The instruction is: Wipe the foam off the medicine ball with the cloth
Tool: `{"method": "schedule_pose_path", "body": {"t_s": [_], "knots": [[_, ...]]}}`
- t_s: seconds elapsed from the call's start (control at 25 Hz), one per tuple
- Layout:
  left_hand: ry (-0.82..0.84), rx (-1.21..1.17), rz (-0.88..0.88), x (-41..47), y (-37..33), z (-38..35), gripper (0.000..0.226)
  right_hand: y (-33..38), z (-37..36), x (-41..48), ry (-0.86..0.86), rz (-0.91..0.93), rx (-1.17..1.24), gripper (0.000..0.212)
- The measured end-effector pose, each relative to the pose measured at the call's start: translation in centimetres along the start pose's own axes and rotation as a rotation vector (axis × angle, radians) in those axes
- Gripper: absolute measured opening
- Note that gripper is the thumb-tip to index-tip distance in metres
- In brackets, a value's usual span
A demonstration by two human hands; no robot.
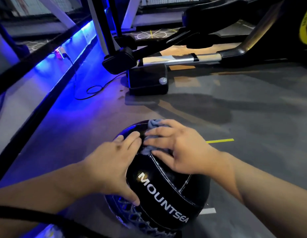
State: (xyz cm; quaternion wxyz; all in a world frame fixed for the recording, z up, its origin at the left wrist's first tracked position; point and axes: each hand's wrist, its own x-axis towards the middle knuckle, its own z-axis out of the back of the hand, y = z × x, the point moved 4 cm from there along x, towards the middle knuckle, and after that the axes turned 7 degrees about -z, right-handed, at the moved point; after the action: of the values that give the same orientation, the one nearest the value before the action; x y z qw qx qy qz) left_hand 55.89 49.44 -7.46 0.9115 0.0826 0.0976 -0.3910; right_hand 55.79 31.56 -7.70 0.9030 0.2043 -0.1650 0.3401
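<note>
Down on grey gym floor (235, 117), pressing cloth (152, 123) flat onto ball (166, 194) top, directly beneath splayed right hand (182, 148) fingers (159, 132); bracing left flank with spread left hand (111, 165).

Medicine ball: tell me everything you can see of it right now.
The medicine ball is black and glossy, leather-like, with stitched panel seams and white MOUNTSEA lettering along one band. A laced section shows at its lower left. It sits on the grey floor. The left hand rests spread on its left side, and the right hand presses a bluish cloth onto its top. In the blur there I cannot tell foam from cloth.
</note>
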Motion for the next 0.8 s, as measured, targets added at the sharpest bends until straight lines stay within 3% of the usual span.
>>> {"method": "schedule_pose_path", "body": {"t_s": [0.08,0.24,0.48,0.6,0.72,0.8], "knots": [[-0.018,-0.020,-0.007,0.1,0.1,0.2,0.138,-2.8,0.2,1.9,0.024,-0.177,0.097,0.031],[-0.068,-0.096,-0.034,0.4,-0.8,0.5,0.141,-9.2,0.4,2.0,0.132,-0.802,0.241,0.025],[-0.055,-0.174,-0.113,0.8,0.8,0.5,0.135,-8.6,0.8,-0.1,0.164,-0.824,0.078,0.026],[0.003,-0.195,-0.125,1.6,4.6,0.6,0.130,-7.0,1.3,-2.1,0.072,-0.903,-0.038,0.026],[-0.052,-0.069,-0.065,2.1,8.4,2.0,0.106,-4.8,0.8,-4.4,-0.057,-0.988,-0.190,0.029],[-0.143,-0.214,-0.037,2.5,8.5,2.8,0.092,-3.9,0.2,-5.5,-0.131,-1.041,-0.185,0.028]]}}
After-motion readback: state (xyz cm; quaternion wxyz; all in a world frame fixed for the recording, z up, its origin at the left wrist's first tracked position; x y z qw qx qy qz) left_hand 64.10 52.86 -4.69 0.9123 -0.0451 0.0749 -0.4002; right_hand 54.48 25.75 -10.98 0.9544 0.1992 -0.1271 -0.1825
